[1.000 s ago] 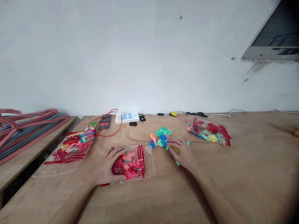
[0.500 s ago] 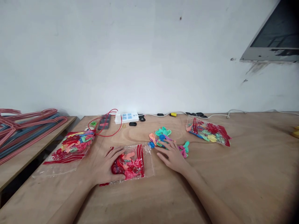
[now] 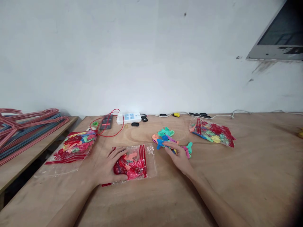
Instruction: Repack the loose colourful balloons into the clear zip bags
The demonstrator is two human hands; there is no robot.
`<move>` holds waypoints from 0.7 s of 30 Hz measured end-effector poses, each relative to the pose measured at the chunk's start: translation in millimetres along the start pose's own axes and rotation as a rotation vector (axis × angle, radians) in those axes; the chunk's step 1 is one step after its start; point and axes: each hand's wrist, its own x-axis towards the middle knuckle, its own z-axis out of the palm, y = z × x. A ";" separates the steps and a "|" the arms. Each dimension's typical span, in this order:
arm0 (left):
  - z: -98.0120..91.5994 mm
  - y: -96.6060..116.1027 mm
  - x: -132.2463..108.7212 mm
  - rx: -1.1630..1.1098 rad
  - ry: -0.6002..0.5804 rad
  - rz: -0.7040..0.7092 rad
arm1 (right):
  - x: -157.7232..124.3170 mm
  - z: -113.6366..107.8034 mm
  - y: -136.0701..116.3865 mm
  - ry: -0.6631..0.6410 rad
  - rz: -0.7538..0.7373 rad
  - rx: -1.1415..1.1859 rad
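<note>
- Hangers [image 3: 35, 114] lie in a red and blue heap on a low shelf, too many to count.
- Left bag [image 3: 73, 148] sits on the wooden table [image 3: 248, 167], packed with balloons. It is one of three clear bags with red zip edges.
- Left hand [image 3: 106, 167] lies open and flat, fingers apart, pressing on the middle bag [image 3: 136, 164]. That bag looks thin and slippery, so its red edge seems the best place to hold.
- Power strip [image 3: 129, 118] is the only one, at the back of the table.
- Loose balloons [image 3: 167, 140] lie in one small pile right of the middle bag. They overlap too much to count. They look light, soft and stretchy, so the neck seems the best place to pinch.
- Right hand [image 3: 180, 157] is over the pile, fingers on a blue balloon [image 3: 160, 143]. I cannot tell if it grips.
- Right bag [image 3: 211, 131] lies alone, full of balloons.
</note>
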 end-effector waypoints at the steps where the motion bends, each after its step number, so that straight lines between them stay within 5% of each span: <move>1: 1.4 -0.7 -0.2 -0.008 0.002 -0.002 | 1.7 -2.4 0.5 0.056 0.109 0.129; 4: 6.1 -3.2 -0.6 -0.047 0.010 -0.007 | 8.2 -10.7 2.3 0.193 0.379 0.485; 8: 9.6 -6.8 -1.5 -0.054 -0.010 -0.023 | 15.6 -19.9 6.8 0.300 0.501 0.702; 12: 9.4 -8.3 -2.0 -0.050 -0.001 -0.016 | 18.5 -20.9 15.8 0.456 0.457 0.599; 15: 8.8 -7.7 -1.5 -0.064 0.006 -0.001 | 20.3 -16.5 23.0 0.526 0.313 0.262; 17: 8.0 -6.4 -0.9 -0.076 0.013 0.004 | 21.4 -11.7 25.5 0.426 0.156 -0.018; 21: 6.3 -3.5 0.1 -0.075 0.015 -0.004 | 18.7 -1.2 22.1 0.006 -0.102 -0.422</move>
